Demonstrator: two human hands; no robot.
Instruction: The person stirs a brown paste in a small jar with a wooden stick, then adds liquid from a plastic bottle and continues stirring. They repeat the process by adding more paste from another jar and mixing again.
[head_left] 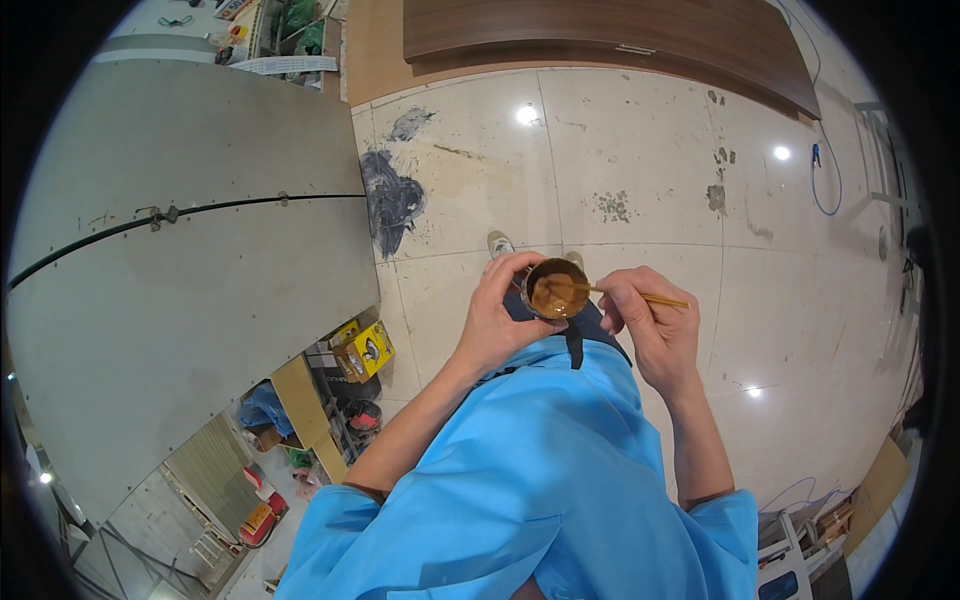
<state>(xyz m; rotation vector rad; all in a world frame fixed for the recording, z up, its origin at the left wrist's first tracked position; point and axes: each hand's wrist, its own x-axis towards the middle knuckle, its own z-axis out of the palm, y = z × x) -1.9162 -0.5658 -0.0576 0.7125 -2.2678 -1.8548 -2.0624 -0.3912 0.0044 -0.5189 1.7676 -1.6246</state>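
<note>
My left hand (500,318) is wrapped round the left side of a small round cup (527,277), held up in front of my waist with its mouth toward me. Thick brown paste (560,295) with a wet shine lies inside it. Between the thumb and fingers of my right hand (648,322) is a thin golden-brown stick (664,300). Its back end sticks out to the right, and its other end reaches over the rim into the cup. Whether that tip is a brush or plain is hidden in the paste.
A large grey metal-topped table (200,260) with a dark seam fills the left. Beneath its near edge stand a yellow box (368,350) and mixed clutter. A dark brown wooden panel (610,35) spans the far side. Blue hose (828,205) hangs at right; dark stains (392,200) mark the tiled floor.
</note>
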